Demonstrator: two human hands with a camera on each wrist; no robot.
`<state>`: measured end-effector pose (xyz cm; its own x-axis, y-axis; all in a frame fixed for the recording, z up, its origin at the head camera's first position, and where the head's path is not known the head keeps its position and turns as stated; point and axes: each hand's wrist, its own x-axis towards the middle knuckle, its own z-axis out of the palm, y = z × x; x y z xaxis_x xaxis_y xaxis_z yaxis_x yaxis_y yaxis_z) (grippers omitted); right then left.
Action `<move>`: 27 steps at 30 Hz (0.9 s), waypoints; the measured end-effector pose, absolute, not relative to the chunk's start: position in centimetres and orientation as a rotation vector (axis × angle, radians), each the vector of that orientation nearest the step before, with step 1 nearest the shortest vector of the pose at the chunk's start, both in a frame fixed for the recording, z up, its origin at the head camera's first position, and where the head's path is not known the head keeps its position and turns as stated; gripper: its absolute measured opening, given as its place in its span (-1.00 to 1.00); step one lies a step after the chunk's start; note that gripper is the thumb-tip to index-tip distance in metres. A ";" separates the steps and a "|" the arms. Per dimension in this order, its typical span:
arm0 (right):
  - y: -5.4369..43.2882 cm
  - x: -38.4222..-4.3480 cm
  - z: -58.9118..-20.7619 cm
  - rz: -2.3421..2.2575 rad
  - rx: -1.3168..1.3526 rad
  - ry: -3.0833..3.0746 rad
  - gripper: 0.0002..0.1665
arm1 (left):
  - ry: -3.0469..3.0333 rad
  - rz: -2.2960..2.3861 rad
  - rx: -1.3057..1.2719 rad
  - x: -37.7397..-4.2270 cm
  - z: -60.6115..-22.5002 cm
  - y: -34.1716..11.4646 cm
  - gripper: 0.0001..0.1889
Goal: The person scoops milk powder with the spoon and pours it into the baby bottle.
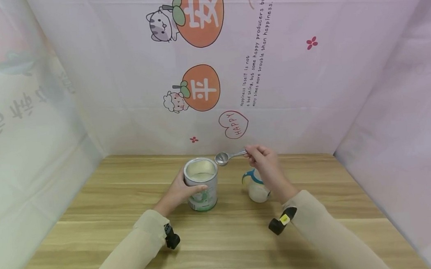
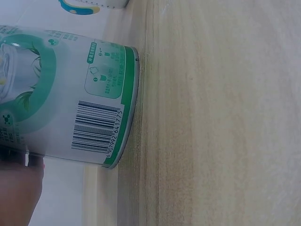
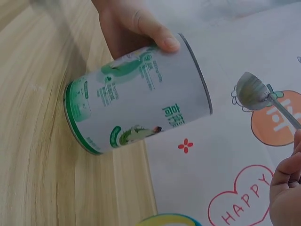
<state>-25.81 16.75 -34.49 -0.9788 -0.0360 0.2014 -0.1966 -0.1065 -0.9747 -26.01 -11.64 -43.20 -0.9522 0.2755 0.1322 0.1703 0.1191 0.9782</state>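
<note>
Left hand point(image 1: 180, 190) is gripping the open green-and-white tin point(image 1: 203, 197), right hand point(image 1: 266, 164) is pinching the metal measuring spoon point(image 1: 223, 158) between the hands; holding spoon level and bracing tin is likely helping

Left hand point(image 1: 177, 192) grips; right hand point(image 1: 268, 164) pinches (raised).

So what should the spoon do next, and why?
I'd probably dip the metal spoon into the open can: the spoon looks empty, the right grip holds it near the can's rim, and the left grip holds the can.
</note>
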 end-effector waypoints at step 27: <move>12.0 -27.3 -34.9 1.911 0.299 -2.367 -0.70 | 2.325 1.936 0.438 -25.9 -42.8 -11.5 -0.01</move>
<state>-27.31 12.02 -34.95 -0.9774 -0.0985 0.1872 -0.2038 0.2007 -0.9582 -25.91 -11.51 -42.79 -0.9554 0.2709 0.1172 0.1643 0.1583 0.9736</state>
